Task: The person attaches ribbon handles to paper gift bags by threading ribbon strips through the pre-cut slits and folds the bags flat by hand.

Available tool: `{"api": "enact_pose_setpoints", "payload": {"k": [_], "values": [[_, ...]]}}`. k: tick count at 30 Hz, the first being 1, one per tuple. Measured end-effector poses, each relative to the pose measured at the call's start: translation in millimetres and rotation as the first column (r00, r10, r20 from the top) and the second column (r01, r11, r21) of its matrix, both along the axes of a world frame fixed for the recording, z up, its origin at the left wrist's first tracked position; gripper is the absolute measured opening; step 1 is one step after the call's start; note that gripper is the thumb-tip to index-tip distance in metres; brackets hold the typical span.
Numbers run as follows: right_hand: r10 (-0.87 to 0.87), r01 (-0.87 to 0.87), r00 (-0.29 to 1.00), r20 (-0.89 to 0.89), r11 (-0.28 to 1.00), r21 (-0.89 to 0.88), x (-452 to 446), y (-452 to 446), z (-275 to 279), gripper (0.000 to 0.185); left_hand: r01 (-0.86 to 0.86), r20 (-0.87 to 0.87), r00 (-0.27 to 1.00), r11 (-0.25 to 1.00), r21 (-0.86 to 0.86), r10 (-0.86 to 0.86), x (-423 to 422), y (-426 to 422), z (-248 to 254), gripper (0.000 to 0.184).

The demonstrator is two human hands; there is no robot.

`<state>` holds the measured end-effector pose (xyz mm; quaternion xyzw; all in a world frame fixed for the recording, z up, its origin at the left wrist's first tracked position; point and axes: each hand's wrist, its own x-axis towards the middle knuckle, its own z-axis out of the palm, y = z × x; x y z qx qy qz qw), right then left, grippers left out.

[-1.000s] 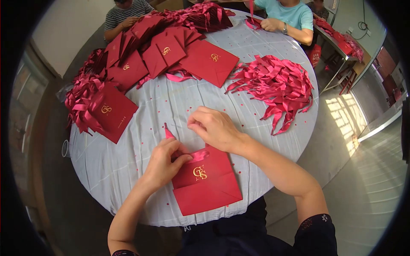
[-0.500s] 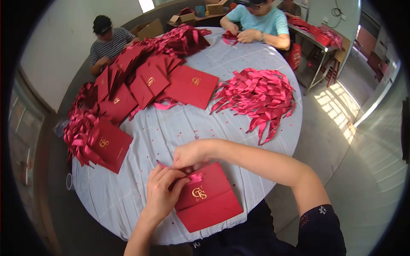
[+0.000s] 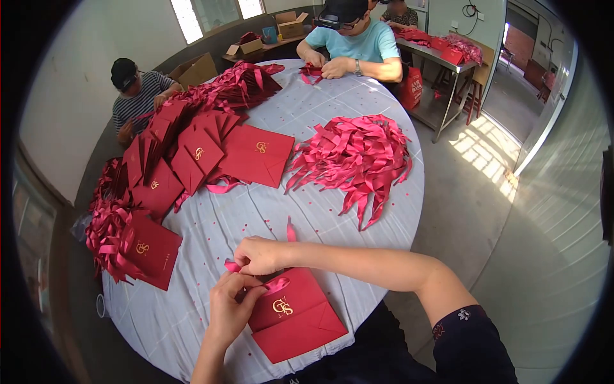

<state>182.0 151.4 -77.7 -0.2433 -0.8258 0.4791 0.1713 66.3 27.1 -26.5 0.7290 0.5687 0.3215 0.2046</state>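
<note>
A red paper bag (image 3: 297,323) with a gold monogram lies flat near the table's front edge. A pink ribbon (image 3: 277,285) crosses it near its top edge. My left hand (image 3: 231,304) pinches the ribbon at the bag's upper left, thumb and fingers together. Just above it, my right hand (image 3: 259,256) is closed with a piece of the ribbon at its fingertips, near the left hand's fingers. Another ribbon end sticks up behind my right wrist. The exact crossing of the ribbon between the hands is hidden by the fingers.
Stacked red bags (image 3: 198,153) with ribbons spread over the table's left and back. A heap of loose pink ribbons (image 3: 358,157) lies at the right. Two people work across the round table (image 3: 211,256), and another sits beyond. A plastic cup (image 3: 100,306) is at the left edge.
My right hand has come down and left from above the bag to beside my left hand, drawing ribbon with it. The view has tilted up, showing more of the room.
</note>
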Motion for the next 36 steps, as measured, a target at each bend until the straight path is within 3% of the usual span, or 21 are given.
{"api": "enact_pose_setpoints", "payload": {"k": [3,5,7,9,10,12,13,14,16,18,19,20,21,23,24,26,28,30,34,36], "values": [[0.003,0.002,0.999,-0.043,0.994,0.108,9,8,9,0.017,-0.021,0.065,0.997,0.994,-0.111,0.029,-7,4,3,0.009],[-0.205,0.268,0.944,-0.260,0.933,0.239,24,17,19,0.019,-0.048,0.125,0.990,0.990,-0.135,0.065,-23,7,6,0.008],[-0.319,0.401,0.823,-0.470,0.912,0.083,42,31,40,0.018,-0.062,0.308,0.945,0.986,-0.154,0.107,-34,10,18,0.006],[-0.446,0.447,0.769,-0.457,0.887,-0.114,56,36,55,0.024,-0.096,0.470,0.872,0.989,-0.110,0.137,-41,13,34,0.006],[-0.425,0.427,0.776,-0.465,0.898,-0.108,60,34,56,0.024,-0.118,0.568,0.811,0.990,-0.071,0.137,-46,16,35,0.005],[-0.272,0.144,0.898,-0.346,0.925,-0.353,66,24,64,0.028,-0.194,0.645,0.751,0.981,0.010,0.142,-48,23,36,0.006],[-0.197,0.119,0.920,-0.338,0.964,-0.237,67,14,75,0.030,-0.198,0.665,0.734,0.980,0.021,0.134,-48,25,34,0.006],[-0.188,0.111,0.922,-0.339,0.966,-0.234,66,5,82,0.030,-0.206,0.666,0.733,0.978,0.025,0.138,-48,26,29,0.006],[-0.205,0.248,0.926,-0.317,0.964,0.100,66,-11,90,0.040,-0.223,0.696,0.703,0.975,0.024,0.144,-49,30,18,0.005],[-0.221,0.249,0.941,-0.255,0.965,0.083,67,-24,96,0.033,-0.234,0.636,0.754,0.972,0.029,0.162,-50,30,14,0.009],[-0.224,0.327,0.933,-0.283,0.856,0.401,68,-32,96,0.030,-0.311,0.596,0.783,0.942,0.123,0.180,-45,28,20,0.013],[-0.217,0.374,0.926,-0.310,0.645,0.666,68,-41,95,0.030,-0.378,0.555,0.806,0.900,0.217,0.205,-40,25,27,0.016],[-0.215,0.370,0.927,-0.306,0.650,0.664,67,-51,94,0.030,-0.391,0.542,0.816,0.884,0.257,0.203,-38,20,33,0.020],[-0.298,0.312,0.933,-0.200,0.399,0.862,58,-72,90,0.036,-0.374,0.473,0.861,0.862,0.342,0.186,-34,6,43,0.015],[-0.299,0.309,0.934,-0.196,0.404,0.861,52,-81,82,0.036,-0.355,0.410,0.893,0.849,0.392,0.185,-28,0,46,0.012],[-0.389,0.050,0.917,0.088,0.332,0.942,40,-94,57,0.040,-0.152,0.043,0.987,0.809,0.568,0.156,-16,-3,49,0.010],[-0.353,-0.002,0.926,0.131,0.345,0.939,36,-102,35,0.042,-0.089,-0.146,0.973,0.877,0.472,0.178,-13,-3,37,0.013],[-0.364,-0.116,0.900,0.240,0.331,0.936,34,-110,25,0.045,-0.047,-0.157,0.985,0.991,0.122,0.066,-26,-3,15,0.020],[-0.368,-0.127,0.896,0.249,0.325,0.937,34,-114,17,0.049,-0.033,-0.282,0.957,0.992,0.122,0.066,-41,0,-14,0.030],[-0.376,-0.136,0.891,0.255,0.314,0.940,34,-116,16,0.049,-0.263,-0.307,0.875,0.899,0.350,0.376,-54,6,-20,0.036]]}}
